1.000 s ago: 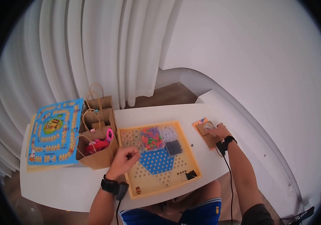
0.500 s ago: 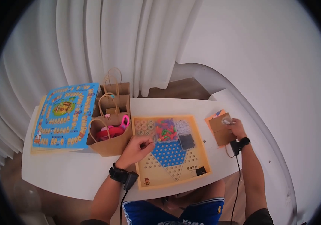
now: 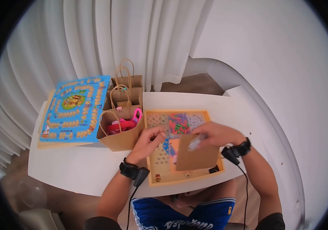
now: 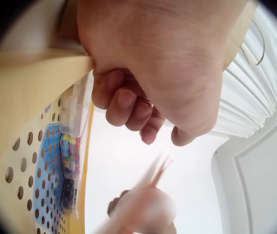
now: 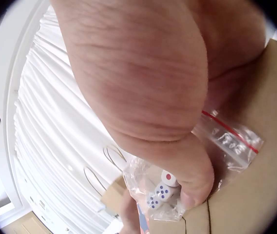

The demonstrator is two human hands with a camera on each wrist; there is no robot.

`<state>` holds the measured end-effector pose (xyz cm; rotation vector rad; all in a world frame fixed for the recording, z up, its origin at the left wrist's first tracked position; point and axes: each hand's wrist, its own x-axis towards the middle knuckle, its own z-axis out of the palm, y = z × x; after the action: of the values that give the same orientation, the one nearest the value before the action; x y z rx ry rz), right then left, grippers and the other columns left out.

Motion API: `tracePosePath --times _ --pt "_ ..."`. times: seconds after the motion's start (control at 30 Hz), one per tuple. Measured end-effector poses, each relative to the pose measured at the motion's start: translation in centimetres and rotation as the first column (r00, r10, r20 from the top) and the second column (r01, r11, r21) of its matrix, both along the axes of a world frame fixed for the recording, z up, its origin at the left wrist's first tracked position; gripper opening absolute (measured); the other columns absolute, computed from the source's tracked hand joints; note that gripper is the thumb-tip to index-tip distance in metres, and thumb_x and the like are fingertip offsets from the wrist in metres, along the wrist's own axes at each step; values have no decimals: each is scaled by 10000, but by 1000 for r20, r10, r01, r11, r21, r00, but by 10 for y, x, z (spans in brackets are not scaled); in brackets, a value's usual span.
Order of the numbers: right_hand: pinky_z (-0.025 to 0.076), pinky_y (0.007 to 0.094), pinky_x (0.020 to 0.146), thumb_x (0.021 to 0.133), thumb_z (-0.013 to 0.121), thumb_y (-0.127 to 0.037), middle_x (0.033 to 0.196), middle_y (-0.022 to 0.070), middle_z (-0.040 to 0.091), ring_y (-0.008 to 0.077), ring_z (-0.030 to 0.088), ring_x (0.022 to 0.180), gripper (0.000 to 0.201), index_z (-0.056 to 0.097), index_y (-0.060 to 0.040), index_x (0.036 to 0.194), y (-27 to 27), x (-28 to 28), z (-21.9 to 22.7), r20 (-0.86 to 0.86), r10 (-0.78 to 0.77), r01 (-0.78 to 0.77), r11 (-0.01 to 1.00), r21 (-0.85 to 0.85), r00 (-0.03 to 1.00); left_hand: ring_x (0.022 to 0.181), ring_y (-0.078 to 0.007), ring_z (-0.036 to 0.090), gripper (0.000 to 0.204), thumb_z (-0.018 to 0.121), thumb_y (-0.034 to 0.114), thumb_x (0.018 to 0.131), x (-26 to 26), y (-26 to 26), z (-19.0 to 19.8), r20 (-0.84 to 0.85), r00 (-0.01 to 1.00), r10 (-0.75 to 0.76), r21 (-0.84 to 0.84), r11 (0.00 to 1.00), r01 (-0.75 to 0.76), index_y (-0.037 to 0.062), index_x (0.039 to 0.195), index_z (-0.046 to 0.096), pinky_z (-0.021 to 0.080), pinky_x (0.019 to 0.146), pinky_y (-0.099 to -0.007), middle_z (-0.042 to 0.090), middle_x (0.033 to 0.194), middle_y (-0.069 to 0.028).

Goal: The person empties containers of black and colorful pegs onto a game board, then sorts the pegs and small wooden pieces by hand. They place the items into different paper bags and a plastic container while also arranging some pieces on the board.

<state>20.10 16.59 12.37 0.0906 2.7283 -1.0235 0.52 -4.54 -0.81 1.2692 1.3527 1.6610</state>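
My right hand (image 3: pixel 219 133) grips a flat brown cardboard piece (image 3: pixel 198 158), its thumb pressing a small clear zip bag (image 5: pixel 231 139) of white dice (image 5: pixel 163 191) against it. An orange-pink printed sheet (image 3: pixel 173 147) sticks out behind the cardboard. They hang over a yellow-rimmed game board tray (image 3: pixel 150 168). My left hand (image 3: pixel 148 141), fingers loosely curled and holding nothing, hovers at the tray's left edge. In the tray are a clear box of coloured pegs (image 3: pixel 180 124), wooden round pieces (image 3: pixel 156 119) and white pieces (image 3: pixel 197 119). The cardboard hides much of the tray's blue dotted area.
Brown paper bags (image 3: pixel 120 140) with looped handles stand left of the tray, the front one holding a pink-red item (image 3: pixel 122 125). A blue printed game board (image 3: pixel 58 111) lies at the far left of the white table (image 3: pixel 76 168). White curtains (image 3: pixel 133 38) hang behind.
My right hand has lifted the cardboard, sheet and dice bag off the table's right side and brought them left over the tray. My left hand stays near the tray's left edge. The head view has shifted.
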Motion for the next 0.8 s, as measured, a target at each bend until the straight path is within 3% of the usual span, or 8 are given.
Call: tracePosePath --times 0.07,0.2,0.3,0.5,0.6,0.67,0.7,0.8 --pt "522 379 864 869 796 -223 1062 190 715 314 688 960 430 678 19 1204 -5 -20 -32 -51 165 -161 985 64 985 668 -20 409 215 605 180 1052 0 1 -5 21 1000 3 -6 1000 -3 42 890 573 332 584 -228 477 746 65" --pt "519 419 912 873 790 -223 1136 205 704 349 680 1061 458 664 15 1244 -27 -43 -67 68 145 -149 987 61 987 690 -20 391 183 609 169 1049 5 -2 5 86 996 26 30 999 -29 64 911 549 319 592 -233 449 781 67" --pt "516 440 945 843 808 -207 1097 216 697 372 670 1080 501 649 22 1259 -39 -46 -83 23 151 -152 986 64 988 702 -18 359 160 611 78 1017 3 1 1 1 999 53 109 993 -52 46 902 504 301 590 -230 413 789 67" --pt "514 439 964 860 780 -154 1088 184 705 359 672 1102 406 659 10 1212 -44 -39 -72 -136 92 -88 996 33 986 719 -9 373 177 612 105 1022 3 -2 4 3 1000 12 70 997 -12 67 885 507 311 617 -215 432 808 80" --pt "536 405 930 859 784 -119 1106 168 721 322 694 1052 347 675 -2 1167 -29 -31 -57 -181 72 -59 995 77 981 715 -5 383 165 618 87 1015 2 0 -2 7 1000 2 64 998 -3 64 888 515 315 611 -212 440 802 82" --pt "536 355 887 868 788 -96 1024 109 727 241 696 978 265 693 -21 1104 -19 -24 -50 -286 -131 138 990 5 949 691 -12 368 161 623 78 1008 3 1 -2 16 1000 6 79 997 -7 59 888 516 303 592 -224 422 772 77" --pt "536 355 887 868 788 -96 1024 109 727 241 696 978 265 693 -21 1104 -16 -20 -43 -285 -127 134 991 5 950 668 -20 353 157 627 70 1001 3 1 -1 24 1000 6 91 996 -8 55 888 518 290 574 -235 404 743 72" --pt "521 310 869 880 801 -119 1002 55 700 167 661 947 283 688 -38 1127 -17 -13 -25 -118 -321 318 947 -38 940 664 -18 353 157 629 76 1004 2 3 -5 5 1000 -1 105 995 0 58 889 523 287 571 -235 399 735 75"
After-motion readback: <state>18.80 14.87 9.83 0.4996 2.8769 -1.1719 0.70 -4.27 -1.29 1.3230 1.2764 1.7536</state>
